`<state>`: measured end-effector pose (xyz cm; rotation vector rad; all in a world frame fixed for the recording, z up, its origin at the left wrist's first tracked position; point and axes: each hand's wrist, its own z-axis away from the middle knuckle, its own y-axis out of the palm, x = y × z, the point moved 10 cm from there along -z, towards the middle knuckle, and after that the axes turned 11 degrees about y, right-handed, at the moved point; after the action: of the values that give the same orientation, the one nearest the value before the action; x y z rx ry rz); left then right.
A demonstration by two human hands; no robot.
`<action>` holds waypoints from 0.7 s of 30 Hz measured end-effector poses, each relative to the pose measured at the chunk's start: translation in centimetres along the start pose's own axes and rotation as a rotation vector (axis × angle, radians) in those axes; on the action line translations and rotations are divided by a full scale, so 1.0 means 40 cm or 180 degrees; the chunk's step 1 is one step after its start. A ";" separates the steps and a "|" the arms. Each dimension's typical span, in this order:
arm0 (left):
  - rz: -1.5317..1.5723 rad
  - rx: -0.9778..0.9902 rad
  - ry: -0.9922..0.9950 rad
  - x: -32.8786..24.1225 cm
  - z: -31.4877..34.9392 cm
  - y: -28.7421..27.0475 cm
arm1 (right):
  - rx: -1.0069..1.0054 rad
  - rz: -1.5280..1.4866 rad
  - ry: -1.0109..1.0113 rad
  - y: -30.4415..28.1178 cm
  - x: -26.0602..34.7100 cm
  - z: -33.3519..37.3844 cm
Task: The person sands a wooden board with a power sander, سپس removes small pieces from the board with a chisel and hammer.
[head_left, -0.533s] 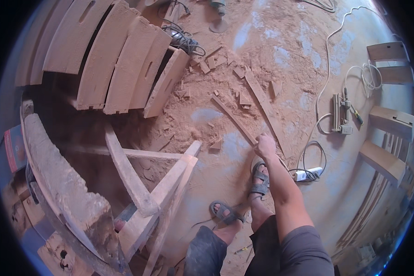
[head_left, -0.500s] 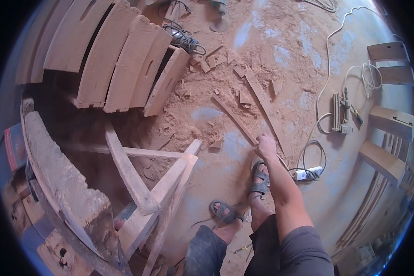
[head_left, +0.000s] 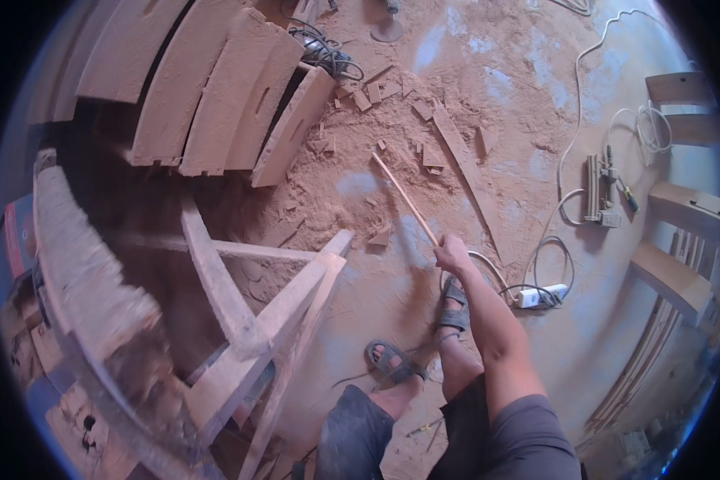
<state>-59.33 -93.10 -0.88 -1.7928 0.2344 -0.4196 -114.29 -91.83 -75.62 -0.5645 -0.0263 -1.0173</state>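
My right hand (head_left: pixel 454 254) is closed around the near end of a thin wooden strip (head_left: pixel 406 202). The strip reaches forward and left from the fist, its narrow edge turned up, over the dusty floor. Just below the hand is my sandalled right foot (head_left: pixel 454 308). A longer, wider wooden offcut (head_left: pixel 470 178) lies on the floor to the right of the strip. Small wood scraps (head_left: pixel 430 154) are scattered between and beyond the two. My left hand is out of the picture.
Left of me stands a wooden trestle (head_left: pixel 296 280), with a rough-edged slab (head_left: pixel 96 256) beside it. Curved planks (head_left: pixel 240 96) are stacked at far left. On the right lie a white power strip (head_left: pixel 542 296), looping cables, a metal tool (head_left: pixel 602 192) and wooden pieces (head_left: pixel 672 276).
The thin strip has come up in my right hand and rolled from its flat face onto its edge. My hand has moved slightly left and down. The whole view has shifted a little.
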 end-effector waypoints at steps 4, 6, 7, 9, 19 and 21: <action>0.0047 -0.0014 -0.0179 0.006 0.045 -0.053 | 0.0038 -0.0821 -0.0095 -0.091 0.061 0.269; 0.0128 -0.0046 -0.0254 0.015 0.058 -0.074 | 0.0145 -0.0911 -0.0123 -0.147 0.052 0.395; 0.0162 -0.0072 -0.0309 0.017 0.069 -0.084 | 0.0026 -0.0837 -0.0175 -0.171 0.047 0.456; 0.0245 -0.0117 -0.0429 0.022 0.094 -0.095 | -0.0021 -0.1355 -0.0335 -0.255 0.096 0.624; 0.0552 -0.0436 -0.1565 0.035 0.124 -0.096 | -0.0695 -0.1587 -0.0799 -0.556 0.270 1.325; 0.1125 -0.0640 -0.1784 0.043 0.142 -0.112 | -0.0500 -0.1778 -0.0909 -0.547 0.308 1.402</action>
<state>-55.77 -87.52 2.50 -1.9401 0.1946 0.3696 -112.16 -84.67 -14.65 -0.8704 -0.3768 -1.4801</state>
